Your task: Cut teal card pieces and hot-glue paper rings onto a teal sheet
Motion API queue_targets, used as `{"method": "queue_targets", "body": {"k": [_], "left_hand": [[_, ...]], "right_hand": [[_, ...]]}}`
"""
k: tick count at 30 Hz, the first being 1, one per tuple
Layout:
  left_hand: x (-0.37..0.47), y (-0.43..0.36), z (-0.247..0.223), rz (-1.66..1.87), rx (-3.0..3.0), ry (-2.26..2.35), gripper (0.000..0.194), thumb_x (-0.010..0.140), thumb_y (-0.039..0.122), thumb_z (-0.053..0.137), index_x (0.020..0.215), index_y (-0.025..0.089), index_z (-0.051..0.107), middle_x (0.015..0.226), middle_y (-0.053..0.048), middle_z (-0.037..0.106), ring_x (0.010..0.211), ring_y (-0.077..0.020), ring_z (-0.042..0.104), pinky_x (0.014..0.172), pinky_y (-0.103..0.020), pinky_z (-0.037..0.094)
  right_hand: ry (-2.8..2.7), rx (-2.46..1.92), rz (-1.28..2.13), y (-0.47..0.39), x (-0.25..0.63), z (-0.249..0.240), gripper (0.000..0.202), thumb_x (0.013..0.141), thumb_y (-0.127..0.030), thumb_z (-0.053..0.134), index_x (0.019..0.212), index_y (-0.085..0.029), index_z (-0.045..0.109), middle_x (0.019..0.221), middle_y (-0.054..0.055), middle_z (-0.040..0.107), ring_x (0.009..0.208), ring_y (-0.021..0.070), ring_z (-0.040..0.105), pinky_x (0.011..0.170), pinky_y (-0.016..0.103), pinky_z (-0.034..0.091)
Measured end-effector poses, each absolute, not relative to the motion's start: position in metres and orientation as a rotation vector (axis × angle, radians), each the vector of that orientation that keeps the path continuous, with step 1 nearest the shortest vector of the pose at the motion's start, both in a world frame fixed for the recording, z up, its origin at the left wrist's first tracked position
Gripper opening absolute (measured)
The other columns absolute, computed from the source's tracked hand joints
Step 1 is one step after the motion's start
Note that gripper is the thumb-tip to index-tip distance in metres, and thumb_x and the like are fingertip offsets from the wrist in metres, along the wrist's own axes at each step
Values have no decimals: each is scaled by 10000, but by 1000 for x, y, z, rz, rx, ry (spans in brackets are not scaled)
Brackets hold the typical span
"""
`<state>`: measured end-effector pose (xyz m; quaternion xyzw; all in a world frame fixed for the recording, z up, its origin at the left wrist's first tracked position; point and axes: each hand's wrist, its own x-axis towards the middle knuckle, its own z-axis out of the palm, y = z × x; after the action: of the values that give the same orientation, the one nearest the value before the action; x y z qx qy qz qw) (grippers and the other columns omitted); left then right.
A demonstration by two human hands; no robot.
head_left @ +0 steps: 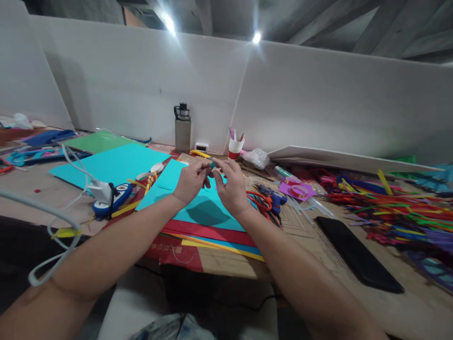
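Both hands meet above a stack of light-blue sheets (pixel 201 208) at the middle of the table. My left hand (pixel 193 179) is closed, its fingertips pinching a small teal piece (pixel 212 165). My right hand (pixel 231 183) holds the same piece from the other side with thumb and forefinger. The piece is small and partly hidden by the fingers. Under the light-blue sheets lie red, blue and yellow ones, near the table's front edge.
A power strip (pixel 112 198) with a white plug and cable stands at left. Behind are a bottle (pixel 183 130) and a pen cup (pixel 235 145). On the right lie a blue glue gun (pixel 278 200), a black phone-like slab (pixel 357 252) and colourful pipe cleaners (pixel 396 208).
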<state>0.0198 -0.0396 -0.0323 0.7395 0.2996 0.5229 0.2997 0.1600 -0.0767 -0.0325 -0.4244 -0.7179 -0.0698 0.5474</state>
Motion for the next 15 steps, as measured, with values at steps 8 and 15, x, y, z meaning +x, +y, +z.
{"method": "queue_targets", "body": {"k": [8, 15], "left_hand": [[18, -40, -30, 1453, 2151, 831, 205, 930, 317, 506, 864, 167, 629, 721, 18, 676, 478, -45, 582, 504, -163, 446], [17, -42, -28, 1448, 2321, 870, 172, 924, 289, 522, 907, 164, 638, 717, 23, 675, 512, -59, 599, 551, -182, 453]], "right_hand": [[-1393, -976, 385, -69, 161, -33, 302, 883, -332, 537, 1140, -183, 593, 900, 41, 637, 781, 134, 589, 689, 264, 483], [-1410, -937, 426, -70, 157, -38, 290, 852, -327, 578, 1116, -208, 587, 913, 29, 638, 793, 129, 591, 704, 258, 485]]}}
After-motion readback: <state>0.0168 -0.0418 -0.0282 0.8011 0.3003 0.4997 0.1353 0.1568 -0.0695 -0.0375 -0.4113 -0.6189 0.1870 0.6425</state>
